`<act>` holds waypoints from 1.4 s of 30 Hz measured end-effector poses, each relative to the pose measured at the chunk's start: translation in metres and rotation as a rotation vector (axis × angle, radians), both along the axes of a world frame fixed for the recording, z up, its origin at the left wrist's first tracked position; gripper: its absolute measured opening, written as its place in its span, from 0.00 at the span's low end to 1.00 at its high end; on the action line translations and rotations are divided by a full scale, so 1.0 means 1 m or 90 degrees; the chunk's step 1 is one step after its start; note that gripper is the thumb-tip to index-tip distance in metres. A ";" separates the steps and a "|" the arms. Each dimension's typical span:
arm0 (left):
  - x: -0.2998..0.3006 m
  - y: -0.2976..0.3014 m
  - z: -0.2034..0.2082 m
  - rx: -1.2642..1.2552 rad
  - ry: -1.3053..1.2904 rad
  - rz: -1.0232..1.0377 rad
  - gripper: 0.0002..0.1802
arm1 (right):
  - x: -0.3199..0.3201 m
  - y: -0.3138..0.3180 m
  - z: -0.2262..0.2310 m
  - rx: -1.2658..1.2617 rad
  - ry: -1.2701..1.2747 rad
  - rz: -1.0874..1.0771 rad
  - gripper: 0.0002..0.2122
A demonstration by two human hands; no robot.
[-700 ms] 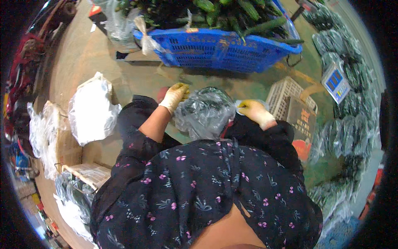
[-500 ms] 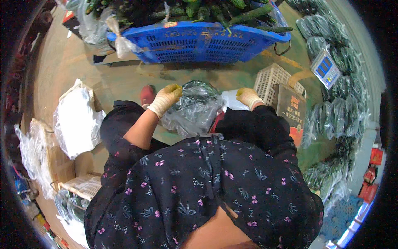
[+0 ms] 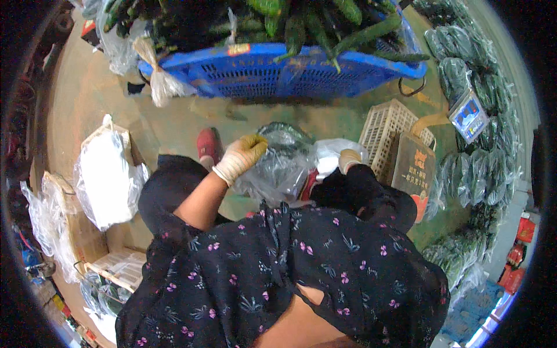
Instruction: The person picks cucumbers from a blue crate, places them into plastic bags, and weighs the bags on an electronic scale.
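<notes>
A clear plastic bag point(image 3: 277, 175) with dark green cucumbers point(image 3: 284, 132) in it lies on the floor between my legs. My left hand point(image 3: 243, 158), in a pale glove with yellowed fingers, is closed at the bag's left side, its fingertips pressed together on the film. Off to the right, my right hand point(image 3: 350, 160), gloved too, has its fingers curled in beside a white plastic bag point(image 3: 331, 155). Whatever those fingers hold is hidden.
Ahead stands a blue crate point(image 3: 278, 75) heaped with cucumbers. A cream plastic basket point(image 3: 380, 130) and a printed cardboard box point(image 3: 415, 168) are at my right, near a digital scale display point(image 3: 469, 119) and rows of bagged cucumbers point(image 3: 476, 174). White plastic sheets point(image 3: 105, 180) lie left.
My right hand has moved down and nearer my body, beside the white plastic bag. My left hand has shifted slightly right and down. The view has tilted a little toward the blue crate.
</notes>
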State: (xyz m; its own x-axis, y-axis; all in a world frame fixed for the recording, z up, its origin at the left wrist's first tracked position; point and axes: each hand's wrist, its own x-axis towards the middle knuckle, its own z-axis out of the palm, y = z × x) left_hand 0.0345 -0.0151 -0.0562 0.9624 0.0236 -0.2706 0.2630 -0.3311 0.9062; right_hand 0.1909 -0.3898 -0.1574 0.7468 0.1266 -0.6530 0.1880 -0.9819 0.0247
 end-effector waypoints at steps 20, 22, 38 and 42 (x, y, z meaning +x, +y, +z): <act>-0.006 -0.043 0.072 -0.144 0.011 -0.011 0.14 | -0.053 -0.063 0.276 0.349 -0.319 -0.194 0.17; -0.014 -0.048 0.071 -0.247 0.002 0.032 0.13 | -0.065 -0.072 0.286 0.851 -0.381 -0.209 0.15; -0.064 -0.082 0.140 -0.353 -0.095 -0.045 0.22 | -0.073 0.027 0.334 1.267 0.044 -0.542 0.19; -0.069 -0.090 0.179 -0.388 0.048 -0.042 0.15 | -0.075 0.036 0.310 1.187 0.029 -0.549 0.16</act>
